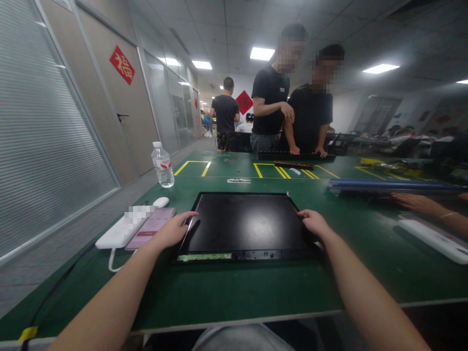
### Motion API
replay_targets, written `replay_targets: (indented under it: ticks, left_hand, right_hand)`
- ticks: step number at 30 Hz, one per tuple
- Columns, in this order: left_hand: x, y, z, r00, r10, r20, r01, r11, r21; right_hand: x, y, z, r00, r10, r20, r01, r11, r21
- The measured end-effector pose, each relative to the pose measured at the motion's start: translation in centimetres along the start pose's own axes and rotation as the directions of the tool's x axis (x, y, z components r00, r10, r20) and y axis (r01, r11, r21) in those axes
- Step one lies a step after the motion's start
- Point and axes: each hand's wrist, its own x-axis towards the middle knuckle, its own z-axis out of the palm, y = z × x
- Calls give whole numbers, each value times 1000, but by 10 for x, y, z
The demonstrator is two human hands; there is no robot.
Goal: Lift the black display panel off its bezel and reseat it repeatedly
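A flat black display panel lies screen-up on the green table in front of me. Along its near edge runs a dark strip, with a green circuit board exposed at the left part. My left hand holds the panel's left side, its thumb over the frame and the other fingers mostly hidden at the edge. On the opposite side my right hand grips the right edge in the same way, thumb on the border.
Left on the table are a white power strip, a phone, a white mouse and a water bottle. At right, another person's hand is near blue bars and a white strip. Two people stand across the table.
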Motion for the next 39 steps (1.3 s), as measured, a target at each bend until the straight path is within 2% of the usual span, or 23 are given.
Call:
replay_targets:
  ticks: [3,6,11,15,21,26,32,36,39]
  left_hand:
    - [-3,8,-3,996,-93,-2,90,962,-260]
    - [-6,18,-5,983,-181,36,174,838,-517]
    - [-7,27,-4,955,-291,67,249,654,-714]
    - [-8,31,-3,932,-358,59,265,559,-786]
    - [-7,31,0,897,-401,186,358,413,-838]
    - [-6,25,1,883,-385,269,415,372,-830]
    - [-7,26,1,879,-379,289,430,368,-825]
    - [-7,27,3,885,-396,244,404,395,-825]
    - [-6,26,5,900,-385,202,355,380,-854]
  right_hand:
    - [2,2,1,1000,9,6,-9,1000,20]
    - [5,6,3,1000,5,16,-6,999,52]
    - [8,9,5,1000,11,16,-12,999,41]
    - [6,7,4,1000,19,17,-19,999,45]
    - [3,4,2,1000,17,14,-17,999,46]
    - [0,1,1,999,28,24,-28,999,28]
    - [-1,0,0,1000,9,1,-9,1000,24]
    - [-1,0,0,1000,3,0,-3,1000,17]
    - [-3,-2,0,1000,-12,-2,12,1000,-7]
